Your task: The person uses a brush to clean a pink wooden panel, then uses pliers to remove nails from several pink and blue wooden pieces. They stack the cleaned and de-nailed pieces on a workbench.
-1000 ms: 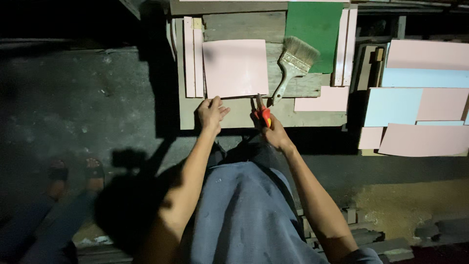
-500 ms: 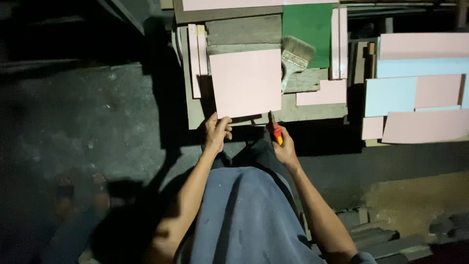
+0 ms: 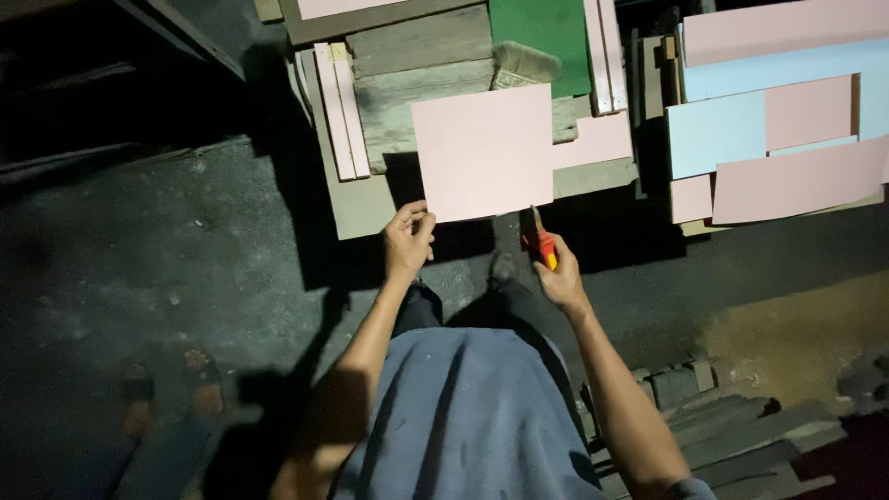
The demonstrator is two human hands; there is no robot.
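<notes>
Standing over a dark concrete floor (image 3: 167, 241), with a grey-blue garment (image 3: 463, 417) filling the near middle and a loose pile of wooden slats (image 3: 741, 435) at the near right. Off to the near left, two sandalled feet (image 3: 171, 384) of another person, dim in shadow. Raised ahead of the body, the left hand (image 3: 407, 243), fingers (image 3: 421, 222) pinched shut on the near left corner of a pink square sheet (image 3: 483, 150) held flat and level above the work. Just right of it, the right hand (image 3: 558, 276), closed around the red and yellow handle of a small cutting tool (image 3: 541, 241), its dark tip pointing up at the near edge of the sheet; touching or just short of it cannot be told. Beyond the hands, a low wooden counter (image 3: 417, 65) of worn grey planks, partly covered by the sheet. On its left edge, narrow pale pink strips (image 3: 338, 111) lying side by side. Farther back, a paintbrush (image 3: 523, 63) with its bristles showing above the sheet, resting against a green panel (image 3: 546, 32). At the right of the counter, a second pink piece (image 3: 602, 139) poking out from under the sheet. Far right, well apart from the hands, a stack of pink and light blue panels (image 3: 778, 130) overlapping one another.
</notes>
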